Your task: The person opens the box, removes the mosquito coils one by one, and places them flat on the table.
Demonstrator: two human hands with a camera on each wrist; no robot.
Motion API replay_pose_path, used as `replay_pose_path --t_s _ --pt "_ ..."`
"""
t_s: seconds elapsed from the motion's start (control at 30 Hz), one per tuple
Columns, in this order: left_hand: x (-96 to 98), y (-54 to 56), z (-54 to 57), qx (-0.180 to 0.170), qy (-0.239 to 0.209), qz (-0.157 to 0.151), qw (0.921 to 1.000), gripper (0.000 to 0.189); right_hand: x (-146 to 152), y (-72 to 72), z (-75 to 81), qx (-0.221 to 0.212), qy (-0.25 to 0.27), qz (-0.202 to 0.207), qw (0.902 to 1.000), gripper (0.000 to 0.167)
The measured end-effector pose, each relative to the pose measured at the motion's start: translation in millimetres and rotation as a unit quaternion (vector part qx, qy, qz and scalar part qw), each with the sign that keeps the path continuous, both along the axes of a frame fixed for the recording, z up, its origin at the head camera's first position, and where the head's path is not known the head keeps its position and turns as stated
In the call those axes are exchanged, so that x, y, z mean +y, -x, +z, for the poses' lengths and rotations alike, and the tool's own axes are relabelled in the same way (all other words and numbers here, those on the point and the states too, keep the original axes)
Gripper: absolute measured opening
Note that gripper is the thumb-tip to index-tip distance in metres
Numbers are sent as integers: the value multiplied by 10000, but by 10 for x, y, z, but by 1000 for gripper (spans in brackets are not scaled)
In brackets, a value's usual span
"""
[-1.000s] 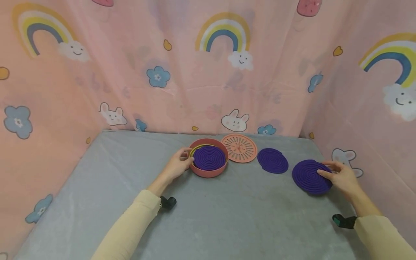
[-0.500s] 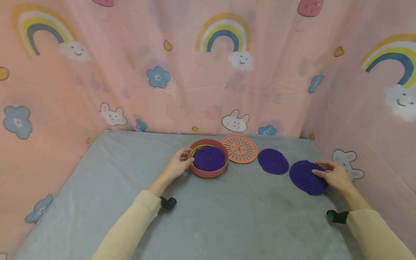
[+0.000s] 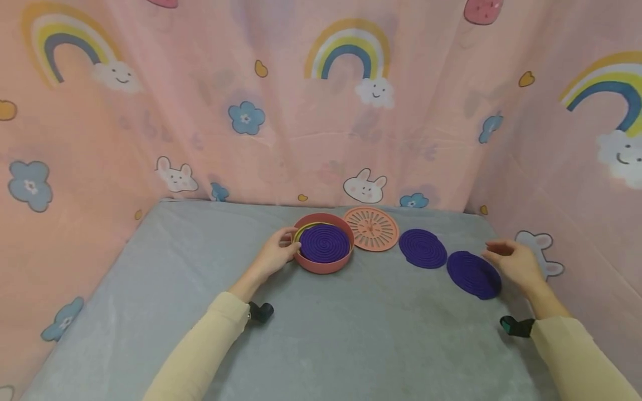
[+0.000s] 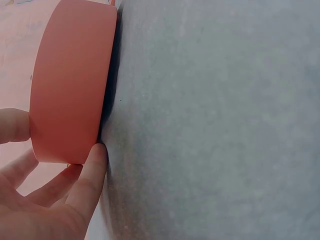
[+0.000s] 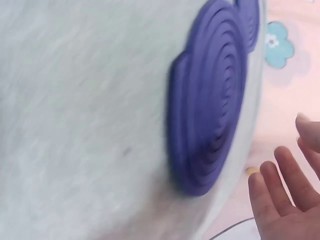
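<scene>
Coral bowl [image 3: 322,268], left hand [image 3: 273,254] grasping, shows its coil [image 3: 324,243] only in head view; right hand [image 3: 518,267] free.

Soft light is filling the head view. Shadow is edging the pink bowl [image 4: 73,85]; the right wrist view is showing blur.
</scene>
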State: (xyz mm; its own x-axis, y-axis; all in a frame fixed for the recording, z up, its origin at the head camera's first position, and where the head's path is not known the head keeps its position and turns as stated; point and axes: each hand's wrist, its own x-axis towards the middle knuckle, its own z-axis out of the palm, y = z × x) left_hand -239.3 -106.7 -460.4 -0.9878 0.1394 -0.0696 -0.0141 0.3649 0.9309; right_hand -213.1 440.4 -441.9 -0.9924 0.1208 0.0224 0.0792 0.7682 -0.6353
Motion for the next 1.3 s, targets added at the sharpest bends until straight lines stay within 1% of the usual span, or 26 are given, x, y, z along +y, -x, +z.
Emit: replay_pose_path --t_s 0.13,0.27,0.33,0.43,0.57,0.77,0.87,1.0,1.17,1.3 --pt "-10 -9 14 12 44 8 10000 47 -132 19 76 207 23 19 9998 56" --pt "-4 -11 17 9 80 0 10000 46 -330 20 166 496 178 -12 9986 52" --pt "1 -14 17 -1 81 11 10000 46 -426 32 188 600 324 10 9977 52" --pt "5 -20 17 -31 56 27 10000 46 -562 70 194 628 449 60 9970 53" --pt "5 -19 8 -34 29 16 10000 47 -761 107 223 582 557 250 9964 54" --pt "10 -7 6 -64 28 21 10000 47 -1052 198 243 555 771 657 9933 52" --pt "9 -7 9 -66 41 31 10000 47 -1193 257 238 634 716 833 9919 50" --pt "13 -7 22 -30 29 38 10000 47 -1374 332 236 790 611 971 9902 45" --pt "16 0 12 -38 -64 40 10000 46 -1613 411 229 812 604 1183 9878 39" --pt "12 3 -9 -40 -76 64 9999 46 -1820 439 220 830 681 1368 9848 37"
